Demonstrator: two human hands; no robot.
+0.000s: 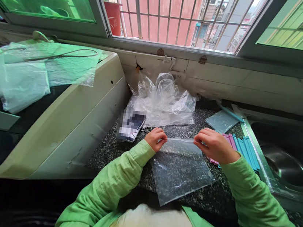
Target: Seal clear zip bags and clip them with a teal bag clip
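A clear zip bag point(181, 170) is stretched between my two hands over the dark speckled counter. My left hand point(156, 139) pinches one end of its zip edge, and my right hand point(215, 144) pinches the other end. The bag looks flat, and the counter shows through it. Just past my right hand lie several teal sticks point(247, 151) and pink sticks point(230, 139), partly hidden by that hand. Behind them rests another clear bag point(221, 120), with a teal stick by its upper edge.
A heap of crumpled clear plastic bags point(166, 100) lies at the back of the counter point(102, 151). A phone point(136, 126) is left of my hands. The white machine point(84, 120) bounds the left side; a metal sink point(285, 167) is on the right. Behind is a barred window point(177, 17).
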